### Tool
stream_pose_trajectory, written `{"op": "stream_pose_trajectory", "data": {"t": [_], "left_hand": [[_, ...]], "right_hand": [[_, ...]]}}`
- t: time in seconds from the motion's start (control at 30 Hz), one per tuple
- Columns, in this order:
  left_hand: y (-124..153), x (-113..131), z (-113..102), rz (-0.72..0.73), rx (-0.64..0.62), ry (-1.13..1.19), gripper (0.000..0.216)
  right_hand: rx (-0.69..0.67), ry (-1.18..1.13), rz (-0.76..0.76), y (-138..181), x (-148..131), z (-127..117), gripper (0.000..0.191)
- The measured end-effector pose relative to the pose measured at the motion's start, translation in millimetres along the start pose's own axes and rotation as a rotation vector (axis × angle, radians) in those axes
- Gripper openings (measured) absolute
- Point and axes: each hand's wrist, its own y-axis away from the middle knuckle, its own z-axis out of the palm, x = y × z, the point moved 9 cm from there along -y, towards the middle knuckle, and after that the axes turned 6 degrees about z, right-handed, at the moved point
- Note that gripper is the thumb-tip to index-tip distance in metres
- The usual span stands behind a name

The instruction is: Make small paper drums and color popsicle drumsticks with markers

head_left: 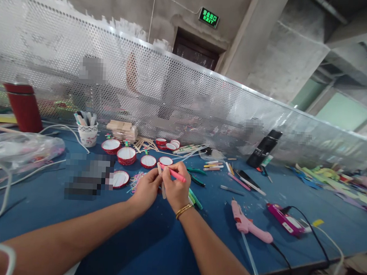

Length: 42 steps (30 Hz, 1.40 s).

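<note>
In the head view, my left hand [147,187] pinches a wooden stick [164,190], which slants down between both hands. My right hand [178,188] grips a pink pen [178,175], its far end at the stick's upper part; I can't tell whether they touch. Blue table [135,243] shows between my forearms, and its near edge runs past the glue gun [249,225] at right. Red-rimmed discs [126,155] stand beyond my left hand, and green pens [196,199] lie just beside my right. Farther back, a mesh screen [179,100] spans the view.
</note>
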Motion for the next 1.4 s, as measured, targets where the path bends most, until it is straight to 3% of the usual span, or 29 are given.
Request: {"op": "stream_pose_trajectory", "data": {"t": [1.4], "left_hand": [[0.1, 4.4, 0.1, 0.031, -0.012, -0.031, 0.031]], "right_hand": [[-0.017, 0.018, -0.002, 0.1, 0.1, 1.2, 0.021]]}}
